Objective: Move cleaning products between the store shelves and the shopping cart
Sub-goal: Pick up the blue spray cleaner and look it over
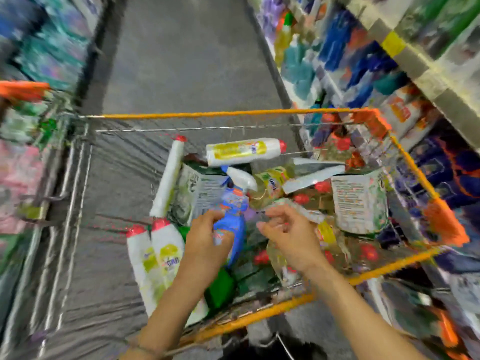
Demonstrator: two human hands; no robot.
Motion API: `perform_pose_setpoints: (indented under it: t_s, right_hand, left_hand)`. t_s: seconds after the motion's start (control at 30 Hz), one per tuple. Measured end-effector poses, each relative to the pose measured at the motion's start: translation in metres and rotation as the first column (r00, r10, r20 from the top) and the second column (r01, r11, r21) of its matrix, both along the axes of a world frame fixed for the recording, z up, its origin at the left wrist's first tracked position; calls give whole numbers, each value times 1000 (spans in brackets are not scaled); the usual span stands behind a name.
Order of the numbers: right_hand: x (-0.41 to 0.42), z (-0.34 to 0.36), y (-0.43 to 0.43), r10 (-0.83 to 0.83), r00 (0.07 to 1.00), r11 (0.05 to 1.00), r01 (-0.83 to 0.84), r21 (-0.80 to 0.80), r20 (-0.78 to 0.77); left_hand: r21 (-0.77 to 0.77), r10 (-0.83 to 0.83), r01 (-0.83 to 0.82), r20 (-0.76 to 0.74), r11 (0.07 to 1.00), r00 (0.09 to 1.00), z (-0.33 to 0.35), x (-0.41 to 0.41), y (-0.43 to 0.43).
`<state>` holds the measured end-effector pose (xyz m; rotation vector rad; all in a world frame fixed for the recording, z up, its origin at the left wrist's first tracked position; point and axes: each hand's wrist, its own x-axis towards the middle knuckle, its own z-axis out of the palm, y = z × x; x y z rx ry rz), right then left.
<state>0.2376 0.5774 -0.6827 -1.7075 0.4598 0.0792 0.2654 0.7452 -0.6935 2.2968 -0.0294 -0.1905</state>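
The shopping cart (pixel 233 115) holds white bottles (pixel 241 151) and bags (pixel 359 203). The left hand (pixel 207 237) has a tight grip on a blue spray bottle (pixel 237 229). I cannot tell the grip of the right hand (pixel 291 235).

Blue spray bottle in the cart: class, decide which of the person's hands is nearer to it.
Left. The left hand grips the blue spray bottle around its body. The right hand hovers just to the bottle's right, apart from it.
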Motion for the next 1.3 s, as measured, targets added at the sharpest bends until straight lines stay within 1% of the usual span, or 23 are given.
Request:
perform_pose_setpoints:
  t_s: [0.07,0.17,0.27,0.37,0.43,0.5,0.57,0.6,0.7,0.83,0.93,1.03,1.1,1.17,1.2,1.27,1.3]
  right_hand:
    - [6,-22,21,17,995,1000,-17,-1,-100]
    - [14,-50,43,24,975,998,-36,-53,-220]
    - [26,-69,53,30,960,999,-23,31,-278]
    - [39,-76,57,86,918,996,-68,62,-387]
    - [46,-80,60,120,904,991,-81,111,-409]
    - [49,-84,63,131,895,984,-66,163,-427]
    - [50,-88,65,105,884,984,-25,177,-455]
    - [49,-93,65,93,889,986,-20,164,-448]
    - [46,-103,67,62,913,998,-48,43,-404]
    - [44,-105,65,69,908,993,-103,-59,-414]
    - [46,-95,65,68,920,964,-160,-212,-387]
    - [47,-77,65,29,951,924,-143,-354,-309]
    - [48,-61,58,1,967,917,-103,-386,-256]
    - [46,-44,46,-9,978,933,-67,-352,-210]
    - [44,-34,39,0,983,953,-56,-297,-185]
    - [38,-13,25,46,992,993,-58,-103,-116]
    - [34,-1,19,78,994,997,-78,-5,-77]
  left_hand:
    - [8,3,-4,33,1000,999,-4,1,13]
    - [-44,-2,4,35,999,999,-6,7,26]
    - [-41,-27,26,-24,999,999,-18,15,29]
    - [-26,-62,59,-145,998,988,-27,18,27]
    - [-26,-87,83,-204,996,975,-29,16,26]
    - [-28,-76,72,-195,997,978,-29,13,27]
    - [-38,-52,46,-164,998,985,-31,12,30]
    - [-46,-39,32,-156,998,987,-31,12,31]
    - [-62,5,-14,-157,998,988,-33,13,31]
    - [-77,-26,18,-105,997,994,-33,10,29]
    - [-81,-17,11,-76,997,997,-34,11,30]
    - [-85,3,-6,-44,996,999,-33,12,32]
    - [-97,17,-18,-15,995,1000,-33,12,33]
    - [-149,59,-59,-4,987,998,-31,13,32]
    - [-187,92,-95,-27,978,995,-28,15,31]
    - [-262,116,-145,-122,954,986,-17,19,27]
    - [-298,86,-138,-180,945,980,-10,22,26]
